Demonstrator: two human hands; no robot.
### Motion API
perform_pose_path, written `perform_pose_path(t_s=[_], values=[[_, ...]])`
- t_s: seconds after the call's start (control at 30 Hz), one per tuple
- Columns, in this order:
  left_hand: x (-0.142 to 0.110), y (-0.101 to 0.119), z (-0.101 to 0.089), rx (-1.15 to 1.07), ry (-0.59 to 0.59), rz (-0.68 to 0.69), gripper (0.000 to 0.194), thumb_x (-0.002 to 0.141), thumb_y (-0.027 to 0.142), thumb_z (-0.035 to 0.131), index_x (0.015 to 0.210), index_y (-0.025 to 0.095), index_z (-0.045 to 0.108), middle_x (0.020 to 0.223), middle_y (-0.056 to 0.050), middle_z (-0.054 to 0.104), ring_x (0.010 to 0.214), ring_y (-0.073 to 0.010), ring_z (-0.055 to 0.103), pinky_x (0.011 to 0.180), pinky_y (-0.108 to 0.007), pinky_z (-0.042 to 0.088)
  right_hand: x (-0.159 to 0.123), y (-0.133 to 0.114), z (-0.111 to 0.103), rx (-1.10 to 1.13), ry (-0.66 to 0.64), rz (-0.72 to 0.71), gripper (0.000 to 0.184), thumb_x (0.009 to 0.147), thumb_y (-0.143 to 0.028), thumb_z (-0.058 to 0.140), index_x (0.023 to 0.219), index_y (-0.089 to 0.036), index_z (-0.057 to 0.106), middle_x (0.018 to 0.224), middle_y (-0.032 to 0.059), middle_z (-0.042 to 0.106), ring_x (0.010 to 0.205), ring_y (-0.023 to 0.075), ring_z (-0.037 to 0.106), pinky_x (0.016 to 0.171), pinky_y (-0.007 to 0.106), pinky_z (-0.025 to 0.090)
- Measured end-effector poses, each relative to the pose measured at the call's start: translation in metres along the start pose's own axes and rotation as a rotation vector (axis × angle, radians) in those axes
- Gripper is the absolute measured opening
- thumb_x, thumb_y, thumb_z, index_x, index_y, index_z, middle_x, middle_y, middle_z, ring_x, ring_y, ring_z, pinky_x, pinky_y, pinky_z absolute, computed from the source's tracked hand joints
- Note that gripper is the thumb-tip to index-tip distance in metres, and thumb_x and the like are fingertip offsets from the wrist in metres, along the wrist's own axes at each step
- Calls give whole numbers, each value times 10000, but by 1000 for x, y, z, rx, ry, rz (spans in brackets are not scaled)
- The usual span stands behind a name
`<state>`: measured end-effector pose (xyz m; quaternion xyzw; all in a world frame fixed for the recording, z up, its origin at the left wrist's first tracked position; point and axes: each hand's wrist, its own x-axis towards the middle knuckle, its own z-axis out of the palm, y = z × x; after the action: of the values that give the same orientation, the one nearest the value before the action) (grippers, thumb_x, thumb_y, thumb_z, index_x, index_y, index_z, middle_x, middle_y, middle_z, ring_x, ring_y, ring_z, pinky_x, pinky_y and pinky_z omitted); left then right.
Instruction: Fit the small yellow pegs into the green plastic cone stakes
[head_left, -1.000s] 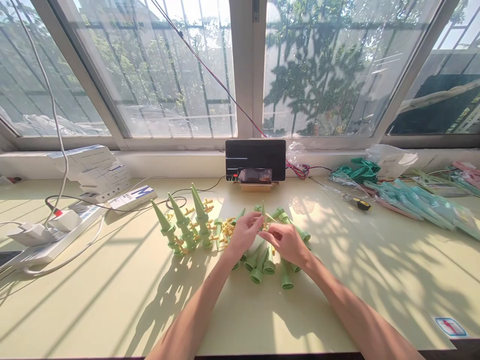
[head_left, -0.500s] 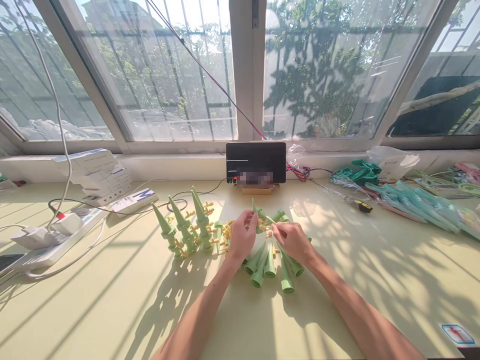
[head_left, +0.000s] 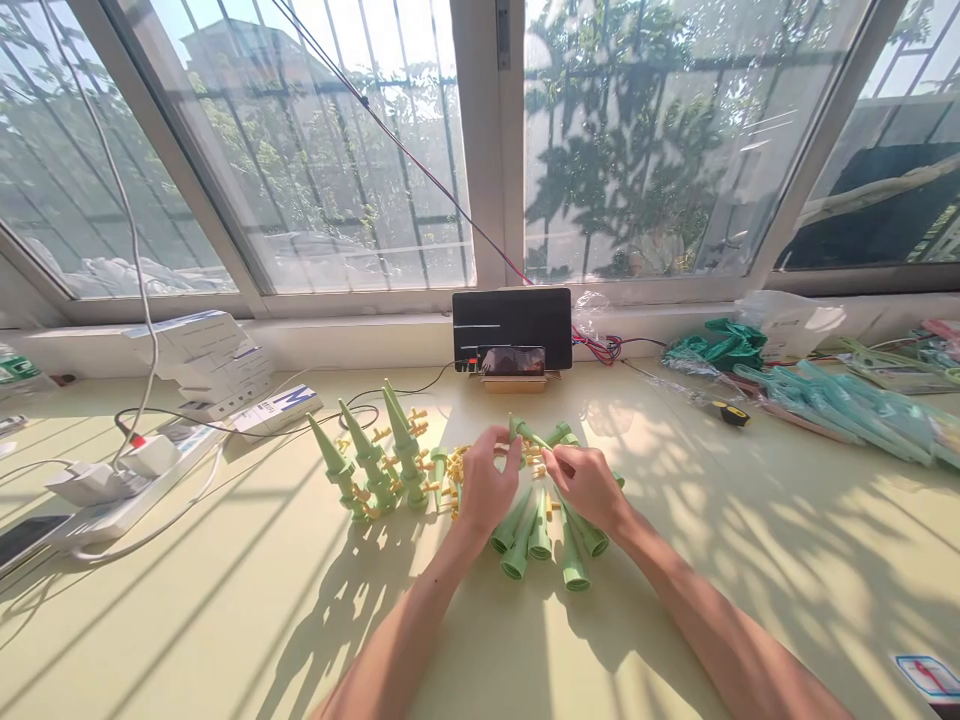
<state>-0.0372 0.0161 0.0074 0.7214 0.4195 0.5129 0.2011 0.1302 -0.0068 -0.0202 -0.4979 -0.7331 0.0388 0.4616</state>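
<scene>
My left hand [head_left: 489,482] is closed around a green plastic watering spike, its pointed tip [head_left: 513,424] rising past the thumb; the lower part is hidden by the fingers. Pinched in my right hand [head_left: 589,487] is a thin pale-green stick [head_left: 537,441], which slants up and left to the spike. Whether the two touch I cannot tell. Under my hands lie several loose green spikes [head_left: 573,560], open threaded ends facing me. Yellow valve pieces [head_left: 454,466] are heaped left of my left hand. Farther left, three spikes [head_left: 371,460] stand point up with yellow valves on them.
A phone [head_left: 511,360] leans before a black screen [head_left: 512,305] by the window. White boxes [head_left: 202,365] and a power strip [head_left: 150,500] with cables occupy the left. At the right lie a yellow-black cutter [head_left: 730,413] and bagged green strips [head_left: 832,400].
The spike in my left hand has shifted slightly left from between both hands. My right hand has drawn away, and the thin stick now shows between them. The view has tilted up a little.
</scene>
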Motion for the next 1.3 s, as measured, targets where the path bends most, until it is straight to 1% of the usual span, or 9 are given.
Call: perform_pose_path(t_s=[0.23,0.5,0.67,0.8,0.87,0.97,1.07,1.2,1.3], values=[[-3,-2,-1,126,27,122,129,945,312,557,873,212,595,842,-39,658,778,-180,648,734,-306,516,1,2,-1,25,-18,-1,458,1029,-349,400,611,-232,253,511,-55,310,462,106,283,500,260,273],[-2,20,-12,233,126,333,92,946,274,559,895,228,621,867,-60,681,831,-183,661,757,-300,527,2,3,-1,23,-11,-2,484,1035,-391,381,606,-234,224,498,-53,304,458,105,267,498,269,264],[-9,24,-31,269,167,431,55,924,236,587,899,227,635,837,-57,689,801,-179,657,741,-304,536,2,5,0,17,-10,-13,483,1038,-387,384,612,-235,216,500,-54,302,461,104,261,502,272,259],[-23,18,-52,305,210,442,50,899,241,613,859,229,640,800,-46,678,736,-164,645,677,-288,531,1,5,0,13,-23,-17,478,1037,-382,382,615,-238,210,503,-56,294,459,106,256,500,279,251],[-30,13,-64,339,257,446,61,885,236,636,825,228,634,762,-26,661,654,-137,613,616,-261,506,1,4,-1,10,-36,-12,474,1036,-379,379,618,-239,203,506,-58,282,459,107,257,502,282,249],[-39,4,-85,397,315,386,74,877,220,649,807,218,626,691,7,613,522,-94,502,528,-229,451,0,4,-1,13,-43,-12,470,1032,-369,390,622,-239,199,511,-60,273,463,107,257,505,282,252],[-47,-6,-107,432,355,281,89,877,264,650,811,212,622,631,27,573,523,-98,498,545,-228,458,-2,4,0,20,-44,-11,474,1030,-364,401,617,-240,202,508,-60,269,463,108,251,500,283,250],[-58,-19,-129,473,440,59,176,874,374,651,835,204,627,632,24,588,547,-113,518,589,-243,483,-3,6,0,17,-47,-20,479,1030,-359,409,600,-241,234,508,-55,285,465,110,256,494,287,241],[-65,-28,-138,450,409,-36,228,866,423,642,833,199,615,630,22,598,526,-109,512,561,-235,464,-4,7,0,5,-34,-23,479,1024,-360,421,598,-239,237,509,-56,290,469,110,263,499,284,247]])
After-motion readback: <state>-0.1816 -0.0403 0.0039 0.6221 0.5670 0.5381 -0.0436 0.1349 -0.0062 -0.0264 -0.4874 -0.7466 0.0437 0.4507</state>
